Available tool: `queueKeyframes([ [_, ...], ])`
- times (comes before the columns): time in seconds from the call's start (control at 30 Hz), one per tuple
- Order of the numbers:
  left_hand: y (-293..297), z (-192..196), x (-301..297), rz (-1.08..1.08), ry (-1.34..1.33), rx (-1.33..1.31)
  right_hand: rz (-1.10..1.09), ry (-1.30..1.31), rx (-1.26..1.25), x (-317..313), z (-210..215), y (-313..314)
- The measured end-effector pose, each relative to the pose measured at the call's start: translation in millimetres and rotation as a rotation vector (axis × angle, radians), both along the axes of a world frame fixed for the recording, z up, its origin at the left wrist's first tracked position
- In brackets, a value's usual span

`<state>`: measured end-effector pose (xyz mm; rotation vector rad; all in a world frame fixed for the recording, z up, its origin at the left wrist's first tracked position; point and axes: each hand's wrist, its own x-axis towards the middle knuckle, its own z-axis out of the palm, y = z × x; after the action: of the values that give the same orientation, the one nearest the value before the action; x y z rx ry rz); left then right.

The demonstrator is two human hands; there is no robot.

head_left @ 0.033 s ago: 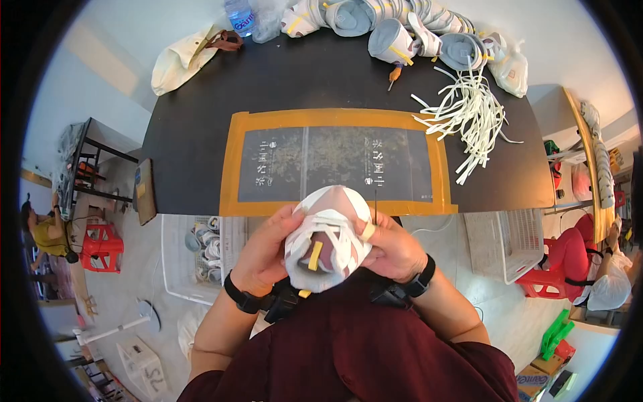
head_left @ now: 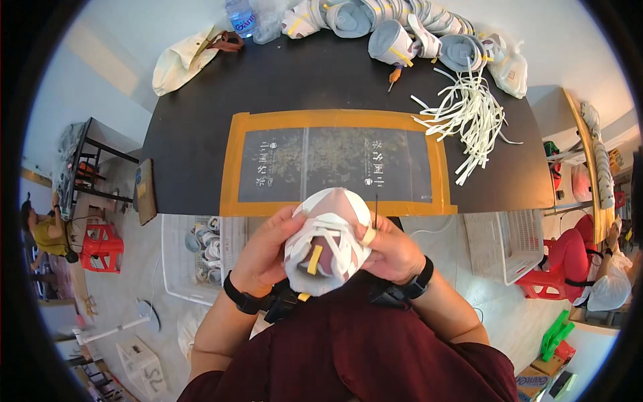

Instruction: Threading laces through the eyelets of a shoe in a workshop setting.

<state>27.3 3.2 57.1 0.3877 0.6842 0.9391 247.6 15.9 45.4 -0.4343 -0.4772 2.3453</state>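
A shoe upper [head_left: 340, 202] in white and dusty pink is held up at the table's near edge. White lace crosses its front, and a yellow tab [head_left: 314, 259] stands on its tongue, above a grey lined opening. My left hand [head_left: 271, 249] grips its left side, thumb on top. On the right side, my right hand [head_left: 395, 251] pinches it with a pale band around the thumb. A thin dark rod [head_left: 376, 208] sticks up from the right hand; its lower end is hidden.
The dark table [head_left: 321, 84] carries a taped-down plastic sheet [head_left: 348, 157], a bundle of white laces [head_left: 472, 120], several shoe uppers [head_left: 388, 41], an orange-handled tool [head_left: 395, 77] and a cloth bag [head_left: 184, 65]. Plastic crates [head_left: 175, 264] flank me. Other people sit far left and right.
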Motion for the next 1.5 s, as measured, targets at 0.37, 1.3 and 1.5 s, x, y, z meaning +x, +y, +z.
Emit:
queueKeyframes([
  [0.37,13.8,29.6,-8.4,0.178,0.255,0.245,-0.046,-0.073,0.262,-14.2,-8.1,-11.0],
  [1.3,5.1,-22.6,-35.5,0.246,-0.072,-0.033,-0.389,-0.969,1.013,-17.6,14.6,33.6],
  [1.5,3.3,-23.2,-39.1,0.244,0.008,0.03,-0.281,-0.926,1.308,-38.4,17.5,62.2],
])
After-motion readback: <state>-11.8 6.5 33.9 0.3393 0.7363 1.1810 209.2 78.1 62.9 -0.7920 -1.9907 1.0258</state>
